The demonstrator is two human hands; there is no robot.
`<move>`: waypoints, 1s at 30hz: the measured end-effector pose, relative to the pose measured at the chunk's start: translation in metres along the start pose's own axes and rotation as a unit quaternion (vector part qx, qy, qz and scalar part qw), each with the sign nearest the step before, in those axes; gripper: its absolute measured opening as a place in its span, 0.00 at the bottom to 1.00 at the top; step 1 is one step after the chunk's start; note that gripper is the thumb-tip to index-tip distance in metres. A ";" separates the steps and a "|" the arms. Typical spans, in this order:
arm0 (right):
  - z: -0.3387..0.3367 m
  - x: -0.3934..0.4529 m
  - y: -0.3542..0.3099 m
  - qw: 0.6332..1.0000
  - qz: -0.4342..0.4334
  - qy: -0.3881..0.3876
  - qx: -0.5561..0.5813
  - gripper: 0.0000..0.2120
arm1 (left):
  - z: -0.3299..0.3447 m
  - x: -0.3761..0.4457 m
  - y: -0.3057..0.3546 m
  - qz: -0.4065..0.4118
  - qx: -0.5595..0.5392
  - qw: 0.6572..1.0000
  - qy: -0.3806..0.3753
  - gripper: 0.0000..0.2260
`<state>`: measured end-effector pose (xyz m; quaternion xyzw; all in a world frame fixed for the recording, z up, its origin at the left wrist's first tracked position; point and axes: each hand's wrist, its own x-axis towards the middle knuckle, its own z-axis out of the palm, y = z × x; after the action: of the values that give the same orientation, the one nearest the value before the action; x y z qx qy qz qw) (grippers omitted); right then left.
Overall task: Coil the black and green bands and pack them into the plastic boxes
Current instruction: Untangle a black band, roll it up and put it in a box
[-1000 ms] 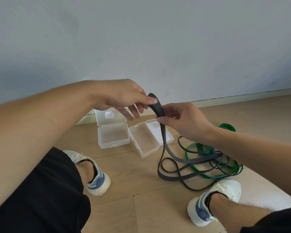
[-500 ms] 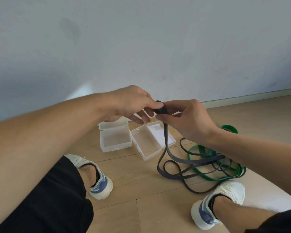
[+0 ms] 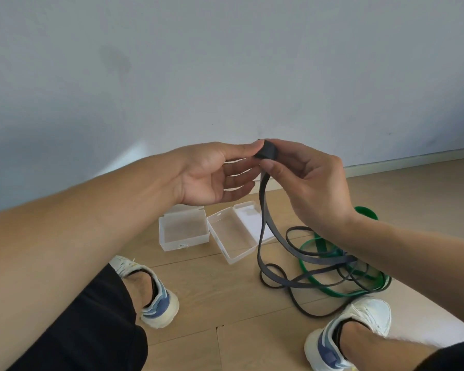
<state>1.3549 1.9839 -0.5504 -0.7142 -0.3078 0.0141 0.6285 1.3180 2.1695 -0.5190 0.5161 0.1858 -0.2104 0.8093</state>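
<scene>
A small rolled start of the black band (image 3: 268,152) is pinched between my right hand (image 3: 311,183) and the thumb tip of my left hand (image 3: 214,175), raised above the floor. My left palm faces up with its other fingers loosely spread. The rest of the black band (image 3: 264,236) hangs down and lies in loose loops on the floor. Under those loops lies the green band (image 3: 319,245), partly hidden by my right forearm. Two clear plastic boxes, the left box (image 3: 184,231) and the right box (image 3: 235,238), stand open on the floor below my hands.
A grey wall with a pale skirting board (image 3: 413,162) stands close behind. My left shoe (image 3: 156,298) and right shoe (image 3: 351,333) rest on the wooden floor (image 3: 225,290) on either side of the band pile. A white mat (image 3: 439,317) lies at the right.
The end of the black band has been rolled into a small tight coil. My left hand has turned palm up, and both hands have risen slightly.
</scene>
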 end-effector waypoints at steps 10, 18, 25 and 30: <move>-0.003 -0.006 0.006 0.991 -0.029 0.015 -0.127 0.17 | -0.006 0.000 -0.002 0.080 0.164 0.981 0.067 0.14; -0.002 -0.003 0.011 0.980 -0.080 0.008 -0.181 0.17 | 0.007 -0.008 -0.002 0.151 0.323 0.929 0.103 0.15; -0.005 -0.003 0.020 0.954 -0.195 -0.035 -0.225 0.16 | 0.005 -0.010 -0.005 0.156 0.404 0.895 0.103 0.11; -0.008 0.002 0.023 0.927 -0.234 -0.061 -0.286 0.17 | 0.006 -0.009 -0.005 0.131 0.425 0.890 0.095 0.08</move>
<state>1.3696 1.9772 -0.5689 -0.7691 -0.4950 -0.1789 0.3625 1.3080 2.1637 -0.5161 0.8481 0.0855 -0.1111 0.5110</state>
